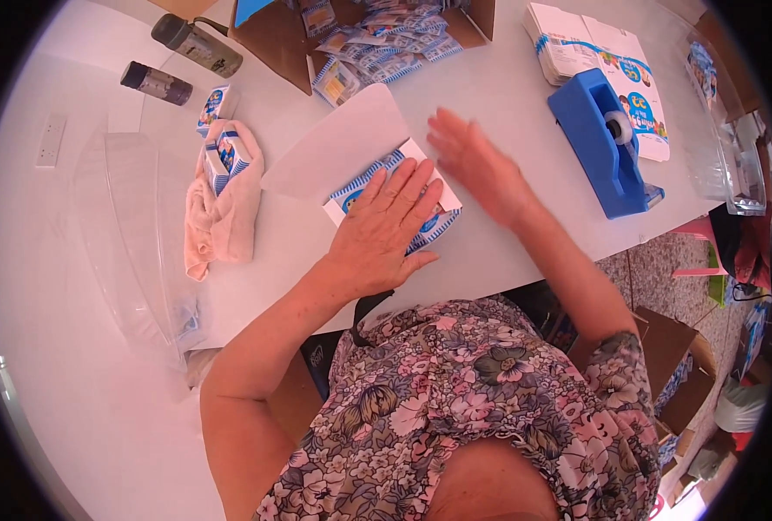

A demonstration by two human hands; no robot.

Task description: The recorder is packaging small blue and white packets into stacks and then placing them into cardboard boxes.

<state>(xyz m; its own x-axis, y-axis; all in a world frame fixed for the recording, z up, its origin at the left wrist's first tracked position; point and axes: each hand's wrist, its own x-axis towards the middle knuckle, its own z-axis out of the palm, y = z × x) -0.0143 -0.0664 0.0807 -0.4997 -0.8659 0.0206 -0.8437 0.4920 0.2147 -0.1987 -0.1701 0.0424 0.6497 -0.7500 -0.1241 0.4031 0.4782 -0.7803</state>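
Note:
A small white carton [338, 139] lies on the table in front of me, its large blank flap raised on the far left side. In its opening is a blue-and-white striped packet [442, 227], partly covered by my hand. My left hand [382, 217] rests flat on the packet, fingers stretched out and holding nothing. Just right of the carton, my right hand [481, 169] is raised with its fingers extended. It is slightly blurred by motion and has nothing visible in it.
An open cardboard box [269, 43] with many striped packets [386, 52] stands beyond the carton. At right are a blue tape dispenser [599, 143] and stacked flat cartons [633, 87]. At left lie a pink towel [221, 221] with small boxes [228, 161], a flask [204, 50] and a bottle [156, 84].

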